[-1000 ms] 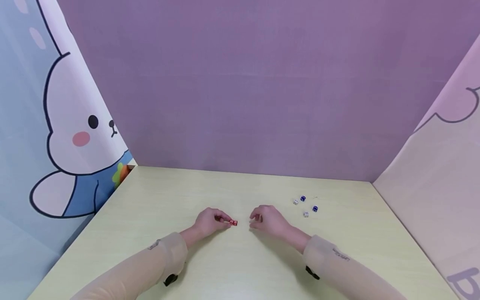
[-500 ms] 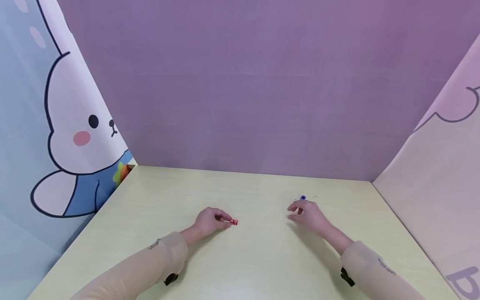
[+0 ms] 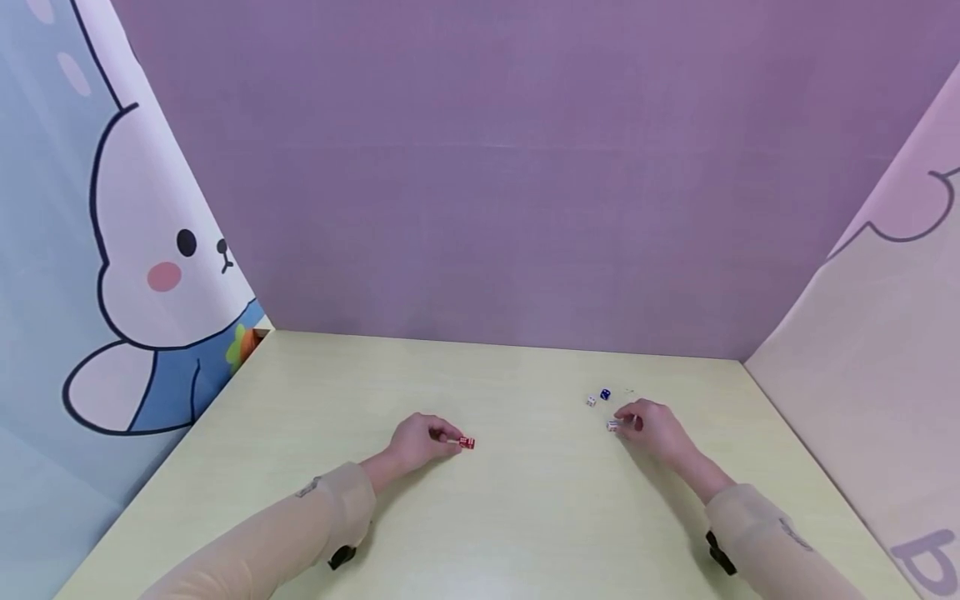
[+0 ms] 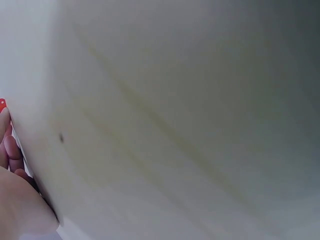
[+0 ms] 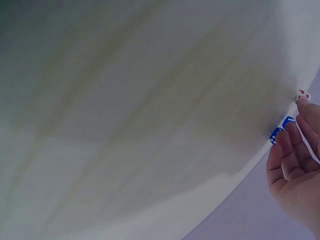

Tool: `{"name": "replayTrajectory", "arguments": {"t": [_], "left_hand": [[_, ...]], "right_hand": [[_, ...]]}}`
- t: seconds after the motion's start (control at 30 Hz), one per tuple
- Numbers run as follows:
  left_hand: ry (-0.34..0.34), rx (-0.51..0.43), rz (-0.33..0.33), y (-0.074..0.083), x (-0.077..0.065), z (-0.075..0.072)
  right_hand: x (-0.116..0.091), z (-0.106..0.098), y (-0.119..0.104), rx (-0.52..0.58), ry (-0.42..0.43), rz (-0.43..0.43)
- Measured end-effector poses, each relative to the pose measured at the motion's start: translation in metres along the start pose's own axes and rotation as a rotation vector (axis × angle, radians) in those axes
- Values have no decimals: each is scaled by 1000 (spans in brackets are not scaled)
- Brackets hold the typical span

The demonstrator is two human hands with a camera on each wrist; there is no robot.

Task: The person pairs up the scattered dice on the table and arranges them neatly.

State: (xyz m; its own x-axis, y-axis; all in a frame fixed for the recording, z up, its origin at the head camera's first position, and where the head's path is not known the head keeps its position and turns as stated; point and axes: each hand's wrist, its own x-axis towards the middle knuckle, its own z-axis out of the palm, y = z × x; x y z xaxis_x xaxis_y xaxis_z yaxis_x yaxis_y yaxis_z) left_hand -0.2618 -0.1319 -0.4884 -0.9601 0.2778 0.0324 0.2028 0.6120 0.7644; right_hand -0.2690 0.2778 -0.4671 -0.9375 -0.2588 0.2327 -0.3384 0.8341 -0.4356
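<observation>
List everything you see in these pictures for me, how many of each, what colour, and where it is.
Red dice: exact count unclear, red, at the left hand's fingertips
White dice: two, white, right of centre, the nearer one by the right hand
Blue dice: two in the right wrist view, blue, near that hand; the head view shows one
Tiny scrap: unclear count and colour, beyond that hand
Table: one, pale, under everything
Backdrop: one, purple, behind the table
Rabbit-print sheet: one, mostly blue and white, left
Pale sheet: one, pinkish, right
Sleeves: two, beige, on both arms
Hands: two, bare, left near centre, right farther right
</observation>
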Motion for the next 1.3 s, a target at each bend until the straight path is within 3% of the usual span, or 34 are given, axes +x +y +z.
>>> {"name": "replayTrajectory", "arguments": {"t": [0.7,1.3], "left_hand": [[-7,-9,-10,2,-1,-1],[-6,-16,-14,5,2,1]], "right_hand": [[22,21,-26,-29,-87,-75],[25,42,-50,89,-127,-122]]}}
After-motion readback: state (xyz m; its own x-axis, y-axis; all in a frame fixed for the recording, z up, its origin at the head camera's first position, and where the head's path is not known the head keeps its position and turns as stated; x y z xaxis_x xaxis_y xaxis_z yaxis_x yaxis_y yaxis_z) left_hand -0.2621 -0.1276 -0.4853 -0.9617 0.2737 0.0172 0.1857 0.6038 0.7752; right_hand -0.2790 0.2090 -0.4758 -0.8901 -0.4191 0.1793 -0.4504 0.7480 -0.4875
